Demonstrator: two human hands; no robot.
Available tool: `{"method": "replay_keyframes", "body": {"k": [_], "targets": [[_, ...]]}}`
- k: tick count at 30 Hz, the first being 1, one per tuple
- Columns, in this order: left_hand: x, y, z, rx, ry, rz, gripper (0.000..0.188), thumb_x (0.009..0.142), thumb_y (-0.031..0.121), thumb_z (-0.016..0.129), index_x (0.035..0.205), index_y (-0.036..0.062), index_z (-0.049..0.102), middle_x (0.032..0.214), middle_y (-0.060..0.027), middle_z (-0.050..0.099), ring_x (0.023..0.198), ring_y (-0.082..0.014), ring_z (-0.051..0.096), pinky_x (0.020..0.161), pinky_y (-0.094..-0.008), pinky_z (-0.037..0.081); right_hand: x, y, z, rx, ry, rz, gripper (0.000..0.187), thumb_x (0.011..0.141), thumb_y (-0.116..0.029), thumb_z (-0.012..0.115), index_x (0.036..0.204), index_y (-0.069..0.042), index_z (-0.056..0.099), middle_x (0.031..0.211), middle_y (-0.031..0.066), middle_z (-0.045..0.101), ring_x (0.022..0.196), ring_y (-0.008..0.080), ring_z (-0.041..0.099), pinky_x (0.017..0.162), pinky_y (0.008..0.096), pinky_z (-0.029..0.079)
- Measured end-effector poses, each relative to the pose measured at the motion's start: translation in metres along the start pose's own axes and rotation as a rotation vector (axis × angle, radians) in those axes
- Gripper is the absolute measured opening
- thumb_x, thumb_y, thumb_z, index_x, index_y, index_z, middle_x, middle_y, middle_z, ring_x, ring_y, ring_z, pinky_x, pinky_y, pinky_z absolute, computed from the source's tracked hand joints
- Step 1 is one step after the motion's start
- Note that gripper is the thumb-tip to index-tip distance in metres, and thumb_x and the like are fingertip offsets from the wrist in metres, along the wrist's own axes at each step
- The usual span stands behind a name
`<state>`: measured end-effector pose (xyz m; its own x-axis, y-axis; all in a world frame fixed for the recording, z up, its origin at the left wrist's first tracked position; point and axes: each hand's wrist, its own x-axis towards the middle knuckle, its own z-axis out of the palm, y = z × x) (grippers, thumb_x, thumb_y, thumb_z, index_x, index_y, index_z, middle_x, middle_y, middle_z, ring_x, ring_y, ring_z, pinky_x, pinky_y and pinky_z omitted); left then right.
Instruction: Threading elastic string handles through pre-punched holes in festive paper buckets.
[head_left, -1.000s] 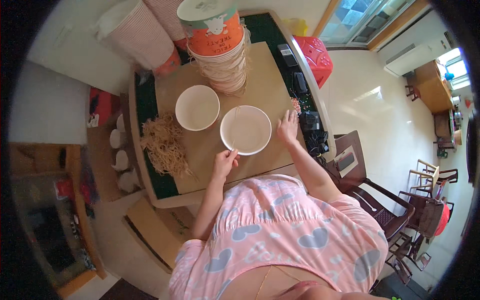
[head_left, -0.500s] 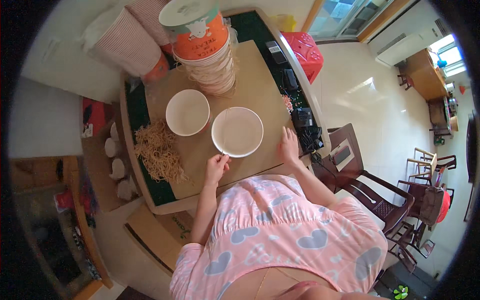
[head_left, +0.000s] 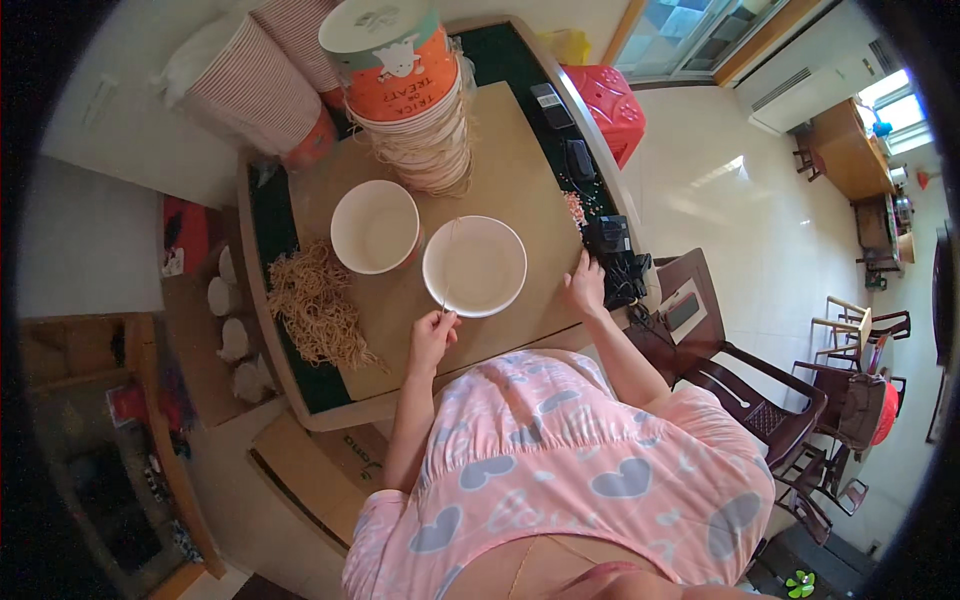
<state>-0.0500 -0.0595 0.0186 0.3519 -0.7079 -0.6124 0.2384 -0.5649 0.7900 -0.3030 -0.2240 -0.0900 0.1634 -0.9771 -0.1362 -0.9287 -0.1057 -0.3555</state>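
Note:
My left hand [head_left: 432,340] pinches one end of a thin tan cord [head_left: 447,278] at the near rim of a white paper bucket [head_left: 475,266]. The cord runs across the bucket's mouth to its far rim. My right hand [head_left: 586,284] is at the cardboard's right edge, fingers stretched toward a black adapter box and the small pink and white pieces [head_left: 574,209]; nothing shows in it. A second open paper bucket [head_left: 376,226] stands left of the first. A tangled pile of tan cords [head_left: 318,305] lies at the left.
A tall stack of orange printed buckets with cords [head_left: 405,95] stands at the back. Bagged striped buckets [head_left: 250,90] lean behind it. Black adapters with cables [head_left: 608,235] line the table's right edge. A red stool [head_left: 607,110] and a dark wooden chair [head_left: 745,390] flank the table.
My right hand has moved slightly right and away from me, toward the adapter and small pieces. My left hand and the buckets have hardly moved.

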Motion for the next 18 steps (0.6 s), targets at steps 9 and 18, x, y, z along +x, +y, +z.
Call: {"method": "replay_keyframes", "body": {"k": [9, 18], "targets": [[0.004, 0.002, 0.004, 0.008, -0.042, 0.055, 0.022, 0.088, 0.021, 0.057, 0.073, 0.0053, 0.06, 0.053, 0.0034, 0.052, 0.044, -0.0026, 0.041, 0.041, -0.0184, 0.03, 0.056, -0.013, 0.019, 0.105, 0.236, -0.172, 0.064, 0.077, -0.013, 0.062, 0.132, 0.0, 0.03, 0.122, 0.0235, 0.044, 0.108, 0.0386, 0.045, 0.093, 0.0434, 0.038], [0.004, -0.009, -0.003, -0.039, -0.016, 0.04, 0.021, 0.088, 0.021, 0.056, 0.074, 0.0056, 0.06, 0.054, 0.003, 0.052, 0.044, -0.0023, 0.04, 0.04, -0.0176, 0.028, -0.017, -0.023, 0.021, -0.103, 0.031, -0.188, 0.065, 0.08, -0.018, 0.057, 0.135, 0.0, 0.028, 0.136, 0.0286, 0.03, 0.127, 0.0405, 0.03, 0.106, 0.0425, 0.027]]}}
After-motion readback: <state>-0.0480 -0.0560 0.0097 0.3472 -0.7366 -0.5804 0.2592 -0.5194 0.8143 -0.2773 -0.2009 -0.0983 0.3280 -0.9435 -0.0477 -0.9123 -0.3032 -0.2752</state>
